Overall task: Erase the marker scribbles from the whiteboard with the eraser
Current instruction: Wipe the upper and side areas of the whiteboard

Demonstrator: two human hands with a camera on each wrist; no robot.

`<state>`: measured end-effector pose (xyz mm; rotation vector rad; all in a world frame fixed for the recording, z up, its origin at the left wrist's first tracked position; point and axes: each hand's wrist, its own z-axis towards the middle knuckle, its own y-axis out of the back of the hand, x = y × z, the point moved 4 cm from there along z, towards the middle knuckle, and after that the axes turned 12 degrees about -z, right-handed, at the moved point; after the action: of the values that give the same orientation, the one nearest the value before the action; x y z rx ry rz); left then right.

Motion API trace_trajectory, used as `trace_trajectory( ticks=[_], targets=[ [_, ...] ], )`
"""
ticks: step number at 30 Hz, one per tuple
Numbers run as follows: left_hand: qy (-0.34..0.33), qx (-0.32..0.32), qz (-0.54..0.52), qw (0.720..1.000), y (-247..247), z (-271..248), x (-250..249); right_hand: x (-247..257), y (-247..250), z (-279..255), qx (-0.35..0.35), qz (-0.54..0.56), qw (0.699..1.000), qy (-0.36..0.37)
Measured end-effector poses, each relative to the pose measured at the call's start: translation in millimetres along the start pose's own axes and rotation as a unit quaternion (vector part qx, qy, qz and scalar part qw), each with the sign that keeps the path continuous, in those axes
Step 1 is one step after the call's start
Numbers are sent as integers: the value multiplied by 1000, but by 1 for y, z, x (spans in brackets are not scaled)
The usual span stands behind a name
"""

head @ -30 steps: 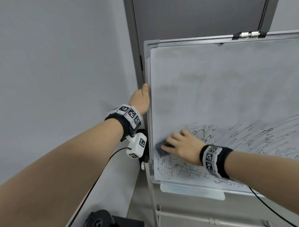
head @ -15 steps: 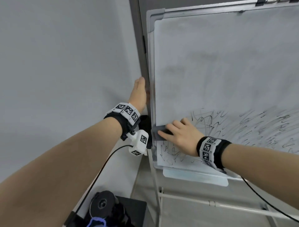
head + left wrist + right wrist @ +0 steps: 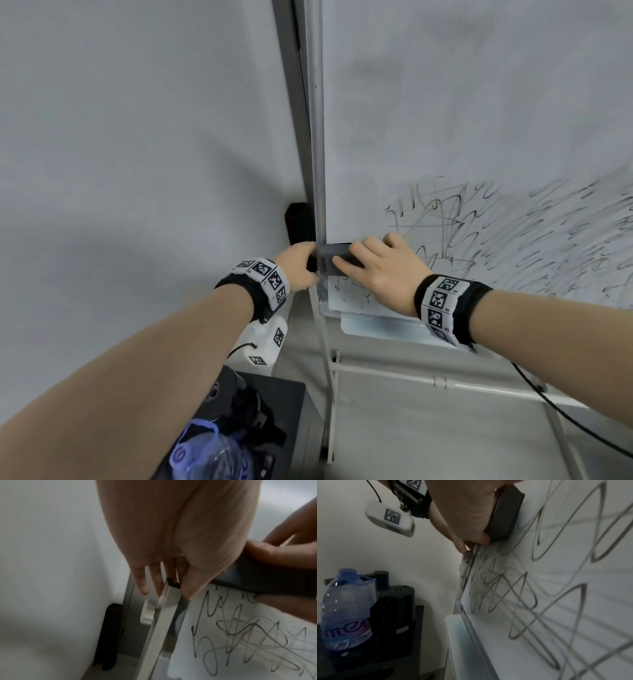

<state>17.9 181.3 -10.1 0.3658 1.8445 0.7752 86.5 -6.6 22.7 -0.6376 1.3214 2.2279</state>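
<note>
The right hand point(image 3: 380, 270) grips the dark eraser point(image 3: 334, 262), fingers curled over its top, and presses it flat on the whiteboard point(image 3: 479, 120) right at the left frame point(image 3: 317, 137), toward 7 o'clock of the board. The left hand point(image 3: 298, 265) clasps that frame beside the eraser, fingers behind the edge and thumb in front, steadying the board.

To do this pass well, I would keep the eraser face flat and pressed firmly, then sweep it from the frame toward 3 o'clock in overlapping rows, working down to the corner patch at 6 o'clock (the frame lip may shelter ink, so run one edge along it). The bracing hand should hold firm, as the board stands on a light stand.

The scribbles point(image 3: 513, 240) fill the lower band; the upper area shows only faint grey smears. A pale tray point(image 3: 376, 325) hangs under the bottom edge. Grey walls surround the board, and a water bottle point(image 3: 347, 608) sits on a low dark stand at 8 o'clock.
</note>
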Motion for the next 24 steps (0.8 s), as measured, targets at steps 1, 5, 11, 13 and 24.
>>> trace_trajectory(
  ticks=[1, 5, 11, 13, 24],
  targets=[
    [-4, -9, -11, 1000, -3, -1, 2, 9, -7, -4, 2, -2, 1000, 2],
    [-35, -43, 6, 998, -4, -8, -6, 44, -38, -27, 1, -3, 1000, 22],
    [-58, -56, 54, 995, -5, -7, -12, 83, -75, -58, 4, 8, 998, 54],
    [-54, -69, 78, 993, -6, -7, -13, 87, -79, -59, 15, 9, 998, 56],
    [13, -29, 58, 998, 6, -14, -42, -23, 6, -10, -1, -22, 1000, -11]
  ],
)
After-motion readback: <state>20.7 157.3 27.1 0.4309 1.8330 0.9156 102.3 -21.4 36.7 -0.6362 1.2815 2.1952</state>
